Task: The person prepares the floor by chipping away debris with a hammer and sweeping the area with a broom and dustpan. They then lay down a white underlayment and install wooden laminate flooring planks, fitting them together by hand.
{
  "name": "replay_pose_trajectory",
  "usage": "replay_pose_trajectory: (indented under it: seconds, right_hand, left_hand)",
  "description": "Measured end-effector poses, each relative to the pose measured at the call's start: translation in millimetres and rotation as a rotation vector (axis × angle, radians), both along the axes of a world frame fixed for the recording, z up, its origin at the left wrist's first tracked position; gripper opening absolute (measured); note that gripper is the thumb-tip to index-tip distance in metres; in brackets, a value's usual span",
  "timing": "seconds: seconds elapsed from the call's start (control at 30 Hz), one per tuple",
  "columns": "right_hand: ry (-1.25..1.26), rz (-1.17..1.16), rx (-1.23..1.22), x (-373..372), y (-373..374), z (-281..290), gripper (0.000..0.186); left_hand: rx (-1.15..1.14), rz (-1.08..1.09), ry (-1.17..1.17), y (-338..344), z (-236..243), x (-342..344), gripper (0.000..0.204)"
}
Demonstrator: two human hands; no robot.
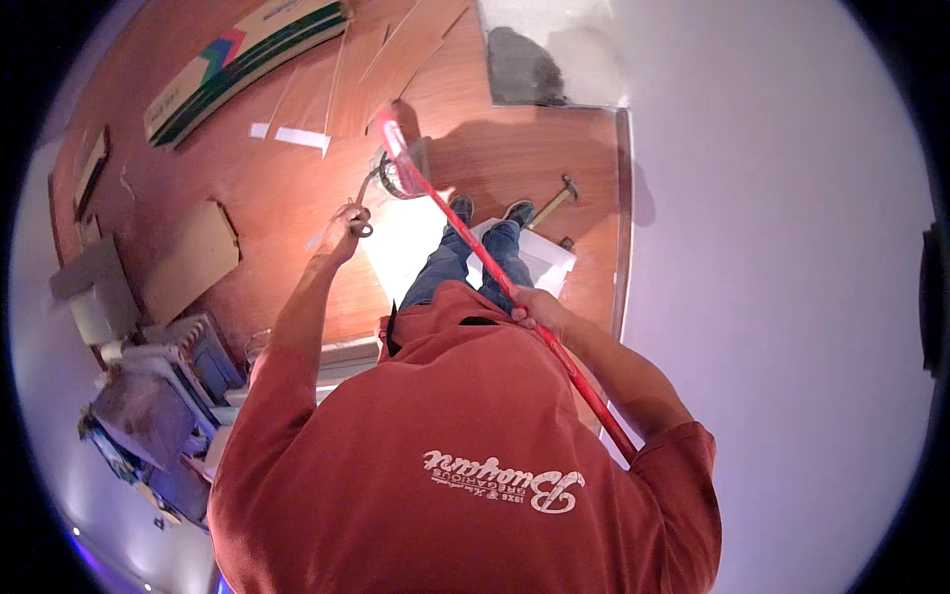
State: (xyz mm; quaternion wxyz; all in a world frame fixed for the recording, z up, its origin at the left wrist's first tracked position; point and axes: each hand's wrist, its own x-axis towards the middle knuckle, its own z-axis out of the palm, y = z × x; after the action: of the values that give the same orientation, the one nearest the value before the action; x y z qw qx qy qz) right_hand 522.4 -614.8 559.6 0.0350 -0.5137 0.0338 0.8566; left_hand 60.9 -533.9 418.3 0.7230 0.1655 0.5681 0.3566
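My right hand [539, 309] is closed round a long red pole [475, 246] that slants from beside my right arm up to the left. A wider red and pale head [392, 134] is at its far end, above a small round container [401, 176] on the floor. My left hand [342, 236] grips a slim metal tool with a ring-shaped end [363, 230]; its kind is not clear. This tool's thin far end reaches toward the container. Part of the container is hidden behind the pole.
A claw hammer [556, 202] lies right of my feet, near a white sheet [391, 243]. Long cardboard box [247, 69] and loose floor planks [401, 54] lie ahead. Cardboard [193, 259] and a cluttered pile [148, 411] are left. A white wall [772, 297] borders the right.
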Motion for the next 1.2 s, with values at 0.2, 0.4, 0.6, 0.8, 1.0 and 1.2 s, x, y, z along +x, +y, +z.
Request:
replay_pose_trajectory:
  seconds: [0.2,0.4,0.6,0.8,1.0,1.2]
  right_hand:
    - [-0.316,0.306,0.278,86,-62,97,0.03]
    - [-0.781,0.469,-0.069,194,-245,122,0.036]
    - [-1.042,0.77,-0.108,211,-327,149,0.052]
    - [-0.926,0.639,-0.136,295,-410,113,0.048]
    - [-0.911,0.894,-0.235,355,-474,72,0.044]
    - [-1.35,1.038,-0.466,471,-508,36,0.032]
  left_hand:
    - [0.646,-0.561,0.759,18,30,5,0.018]
    - [0.514,-0.554,0.466,43,73,55,0.011]
    - [0.758,-0.73,0.494,72,107,117,0.014]
    - [0.545,-0.669,0.09,109,136,224,0.016]
    - [0.895,-1.054,0.268,117,185,323,0.022]
    - [0.862,-1.271,0.242,116,196,454,0.03]
